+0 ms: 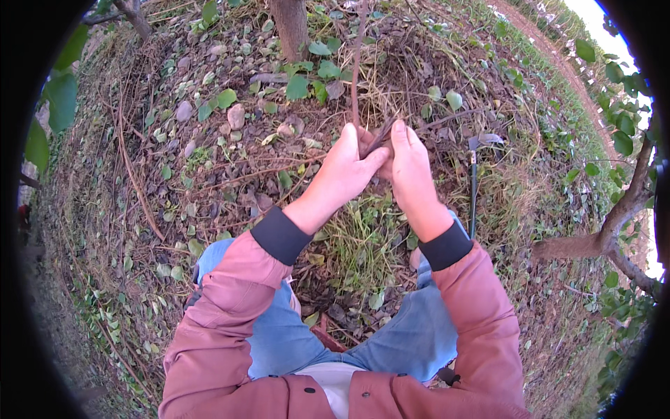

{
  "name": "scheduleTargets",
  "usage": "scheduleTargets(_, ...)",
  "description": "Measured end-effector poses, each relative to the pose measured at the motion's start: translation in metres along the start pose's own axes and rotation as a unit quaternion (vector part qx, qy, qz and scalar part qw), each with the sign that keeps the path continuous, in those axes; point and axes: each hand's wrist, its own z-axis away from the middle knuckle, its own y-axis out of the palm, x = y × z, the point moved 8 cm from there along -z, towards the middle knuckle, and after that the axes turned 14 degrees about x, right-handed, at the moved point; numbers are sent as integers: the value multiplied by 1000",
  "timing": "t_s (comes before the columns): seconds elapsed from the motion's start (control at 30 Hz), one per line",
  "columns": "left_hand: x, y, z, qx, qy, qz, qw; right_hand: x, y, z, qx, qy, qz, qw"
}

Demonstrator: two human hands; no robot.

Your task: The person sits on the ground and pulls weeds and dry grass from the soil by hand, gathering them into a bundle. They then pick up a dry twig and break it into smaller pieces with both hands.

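Note:
Both hands meet in front of me above the leaf-covered ground. My left hand (343, 165) is closed around the lower end of a thin reddish-brown stem (357, 68), which rises to the top of the view. Between the hands lies a small bundle of dark, thin strips or roots (379, 139), slanting up to the right. My right hand (411, 162) pinches that bundle from the right side, thumb upward. The fingers behind it are partly hidden. A hoe-like hand tool (473, 178) with a dark handle and metal head lies on the ground right of my right hand.
A tree trunk (290, 29) stands ahead at the top. A thick forked branch (602, 242) reaches in from the right. Long dry twigs (133, 173) and several stones (236, 116) lie on the left. Green grass (361, 246) grows between my knees.

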Motion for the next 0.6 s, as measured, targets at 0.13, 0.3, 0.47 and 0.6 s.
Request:
scheduleTargets(0.13,12,9,-5,67,-12,53,996,-14,11,1,130,52,-257,956)
scheduleTargets(0.3,32,5,-4,55,-53,-65,995,-26,17,13,152,108,-212,959)
scheduleTargets(0.47,43,-4,-6,52,-104,-152,981,-38,8,20,161,191,-100,963)
scheduleTargets(0.6,28,-21,-5,22,-100,-335,937,-16,-38,17,101,162,155,969)
